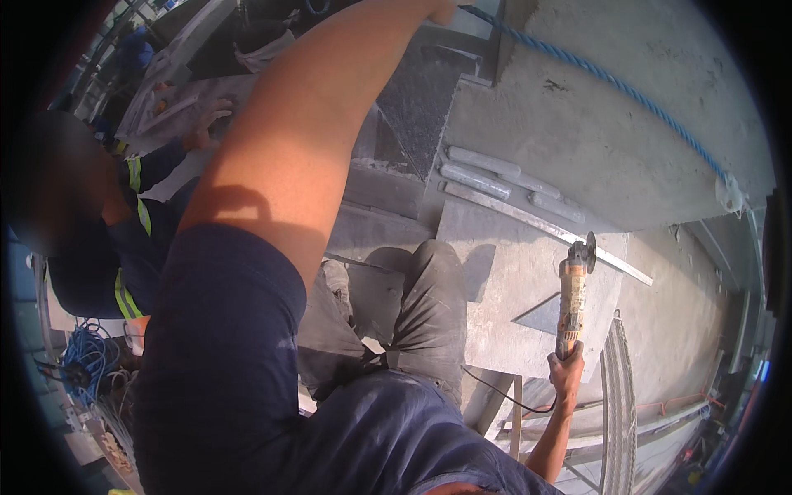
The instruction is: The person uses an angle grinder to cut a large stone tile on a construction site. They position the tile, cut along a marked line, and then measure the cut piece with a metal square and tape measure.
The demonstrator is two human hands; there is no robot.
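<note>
My right hand (567,371) grips the grinder (572,299).
I can't tell if my left hand (445,11) grips, or what's done or left.

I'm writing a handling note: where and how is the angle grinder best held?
The angle grinder is probably best held by the rear of its long, narrow body, coming from the near side, where the right hand grips it: it looks slim enough to wrap around there, and the disc sits at the far end.
</note>
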